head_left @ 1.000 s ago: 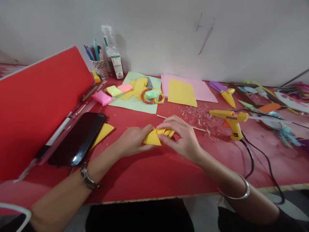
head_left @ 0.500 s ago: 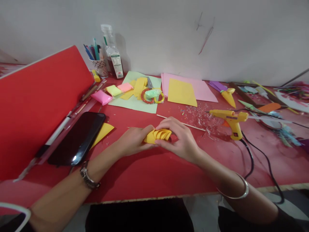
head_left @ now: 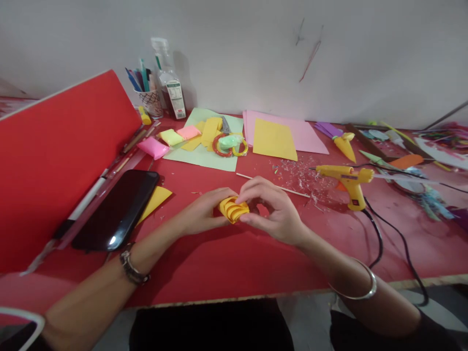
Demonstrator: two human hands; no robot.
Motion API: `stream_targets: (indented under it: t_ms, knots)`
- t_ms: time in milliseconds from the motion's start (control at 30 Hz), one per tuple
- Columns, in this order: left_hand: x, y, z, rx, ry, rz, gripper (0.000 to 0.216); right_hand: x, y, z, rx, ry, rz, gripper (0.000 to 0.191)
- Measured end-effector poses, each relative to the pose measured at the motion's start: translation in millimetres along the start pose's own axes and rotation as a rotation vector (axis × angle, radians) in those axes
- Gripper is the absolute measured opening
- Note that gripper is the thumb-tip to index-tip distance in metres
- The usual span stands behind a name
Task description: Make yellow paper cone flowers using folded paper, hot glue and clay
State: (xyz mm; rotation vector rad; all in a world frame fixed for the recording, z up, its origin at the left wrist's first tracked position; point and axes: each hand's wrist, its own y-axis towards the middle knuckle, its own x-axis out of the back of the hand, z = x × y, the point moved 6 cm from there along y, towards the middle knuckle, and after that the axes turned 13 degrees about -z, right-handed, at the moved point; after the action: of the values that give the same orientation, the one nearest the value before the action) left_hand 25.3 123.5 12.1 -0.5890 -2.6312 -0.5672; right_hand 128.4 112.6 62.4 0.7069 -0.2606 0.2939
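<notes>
A yellow folded-paper piece point(head_left: 233, 209) with several curved layers is held up over the red table point(head_left: 219, 273). My left hand point(head_left: 206, 210) grips it from the left, thumb and fingers closed about its side. From the right, my right hand point(head_left: 272, 207) pinches its edge between thumb and forefinger; the other fingers are curled. Just beyond my hands lies a thin wooden stick point(head_left: 288, 190). A yellow paper corner point(head_left: 155, 202) pokes out from under a black phone point(head_left: 119, 209) left of my left hand.
A yellow glue gun point(head_left: 347, 178) with a black cord lies at the right, beside paper shreds point(head_left: 296, 173). Yellow paper point(head_left: 275, 139), pink sheets point(head_left: 310, 136) and scissors point(head_left: 223, 146) are at the back. A bottle point(head_left: 173, 92) and pen cup point(head_left: 150, 102) stand by the wall.
The folded yellow paper has turned so that its layered end faces more toward me. My right hand's fingertips have shifted on its edge, with the fingers a little more open around it.
</notes>
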Motion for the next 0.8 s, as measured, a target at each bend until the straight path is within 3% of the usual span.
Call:
stream_targets:
  t_ms: [167,467,667,800]
  knots:
    - [1.1,0.3,-1.8,0.016,-0.114,-0.009,0.020,-3.7,-1.5,7.3,0.106,-0.071,0.041,0.013]
    - [1.4,-1.6,-4.2,0.009,-0.133,0.000,0.018,-8.3,-5.5,10.5,0.118,-0.094,0.087,0.012]
    - [5.7,-1.7,-0.7,0.029,-0.075,-0.112,0.036,-2.2,-1.4,2.7,0.013,-0.165,0.024,0.056]
    - [5.5,-1.3,0.6,0.042,-0.106,-0.137,0.040,-6.3,-5.0,-11.9,-0.107,-0.178,0.027,0.056]
